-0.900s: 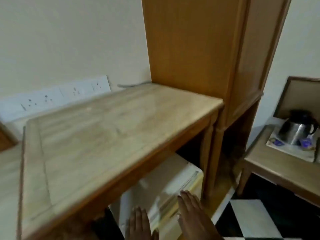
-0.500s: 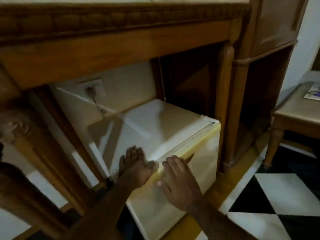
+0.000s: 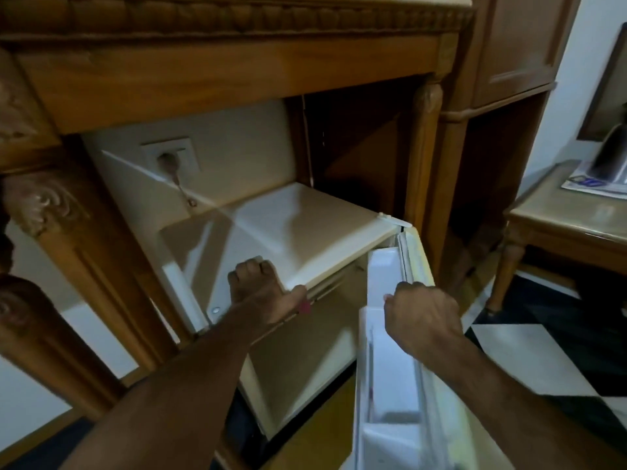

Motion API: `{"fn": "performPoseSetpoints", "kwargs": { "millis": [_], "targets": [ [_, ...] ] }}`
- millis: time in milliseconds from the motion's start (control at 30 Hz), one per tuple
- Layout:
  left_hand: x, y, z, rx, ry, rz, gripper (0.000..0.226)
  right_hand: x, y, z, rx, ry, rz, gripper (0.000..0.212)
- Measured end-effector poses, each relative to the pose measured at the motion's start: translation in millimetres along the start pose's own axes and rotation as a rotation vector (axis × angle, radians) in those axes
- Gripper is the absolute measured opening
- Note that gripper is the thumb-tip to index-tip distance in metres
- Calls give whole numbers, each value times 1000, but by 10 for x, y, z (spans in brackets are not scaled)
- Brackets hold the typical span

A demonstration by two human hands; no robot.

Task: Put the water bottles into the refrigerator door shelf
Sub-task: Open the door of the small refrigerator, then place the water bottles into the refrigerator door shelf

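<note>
A small white refrigerator stands under a carved wooden desk. Its door is swung open toward me, and the white door shelves show on its inner side. My left hand lies flat on the front edge of the fridge's top, fingers spread. My right hand is closed on the top edge of the open door. No water bottles are in view. The fridge's inside is mostly hidden behind my arms and looks bare.
The wooden desk overhangs the fridge closely. A plug and cord sit in a wall socket behind it. A wooden cabinet stands to the right, then a low side table with a kettle. Black-and-white floor tiles lie at right.
My view dropped from the desk top to under the desk. Both hands reached the shut fridge; the right hand then pulled the door open toward me while the left stayed on top.
</note>
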State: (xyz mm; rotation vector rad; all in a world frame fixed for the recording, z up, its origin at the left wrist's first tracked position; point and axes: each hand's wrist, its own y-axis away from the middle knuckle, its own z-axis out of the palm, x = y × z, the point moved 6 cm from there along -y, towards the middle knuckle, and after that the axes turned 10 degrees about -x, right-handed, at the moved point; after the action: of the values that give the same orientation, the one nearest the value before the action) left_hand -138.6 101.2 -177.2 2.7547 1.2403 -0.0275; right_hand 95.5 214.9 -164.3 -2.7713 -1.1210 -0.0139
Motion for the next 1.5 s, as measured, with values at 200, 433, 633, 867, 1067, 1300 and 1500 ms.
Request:
{"fn": "performPoseSetpoints", "kwargs": {
  "millis": [200,433,633,867,1067,1300,1500],
  "targets": [
    [-29,-147,70,-23,108,-33,101,650,173,312,4,85,340,62],
    [-15,-189,61,30,33,-8,96,1285,164,600,112,-5,284,50],
    [-19,-230,64,76,14,25,94,1361,291,722,439,-140,247,41],
    [-25,-279,105,78,3,29,98,1294,438,2475,-367,-543,562,41],
    [-27,-325,139,63,-24,1,104,1611,86,2806,-392,-1163,898,57],
    [-20,-286,124,61,-9,-4,108,949,-598,2021,73,-920,487,32],
    [-63,-342,164,57,-14,-15,106,814,-885,1886,-1,-730,492,48]
  ]
}}
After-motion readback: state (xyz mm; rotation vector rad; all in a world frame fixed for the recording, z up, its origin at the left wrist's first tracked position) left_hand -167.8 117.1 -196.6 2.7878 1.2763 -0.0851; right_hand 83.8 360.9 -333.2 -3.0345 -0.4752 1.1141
